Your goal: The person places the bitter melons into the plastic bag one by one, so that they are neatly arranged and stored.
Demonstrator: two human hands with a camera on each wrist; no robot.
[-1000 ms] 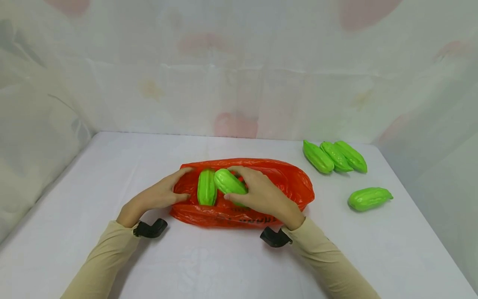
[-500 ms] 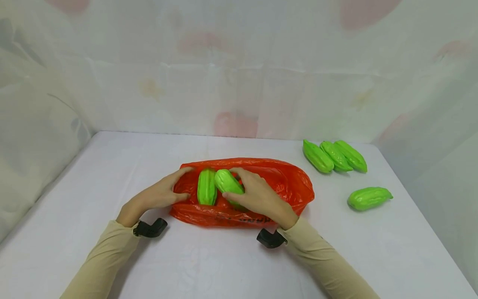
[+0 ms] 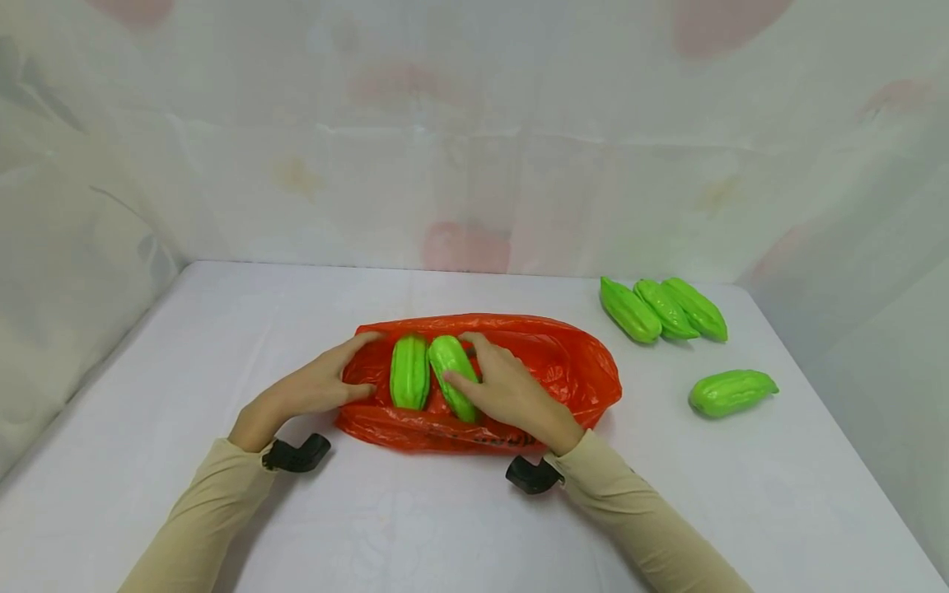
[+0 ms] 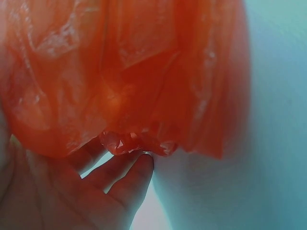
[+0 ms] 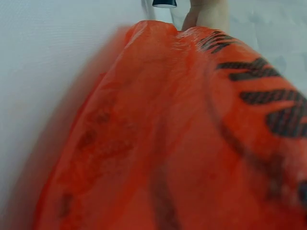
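A red plastic bag (image 3: 549,346) lies with its mouth open at the middle of the white table. Inside, two light green, ridged bitter melons rest side by side: a left one (image 3: 409,375) and a right one (image 3: 451,362). My right hand (image 3: 511,391) holds the right melon, thumb across its top and fingers on its far side. At the bag's left end, my left hand (image 3: 315,383) grips the bag, thumb and fingers spread at the opening. In the left wrist view, fingers (image 4: 129,184) show below the red plastic. The right wrist view is mostly filled by the bag's printed side (image 5: 158,134).
Three more bitter melons (image 3: 663,309) lie together at the table's back right. A single melon (image 3: 732,393) sits nearer, right of the bag. A pale patterned sheet (image 3: 474,148) rises behind the white table (image 3: 415,527).
The right melon has come down from a slant to nearly upright in view beside the left melon. My right hand has shifted slightly left with it; the left hand stays put.
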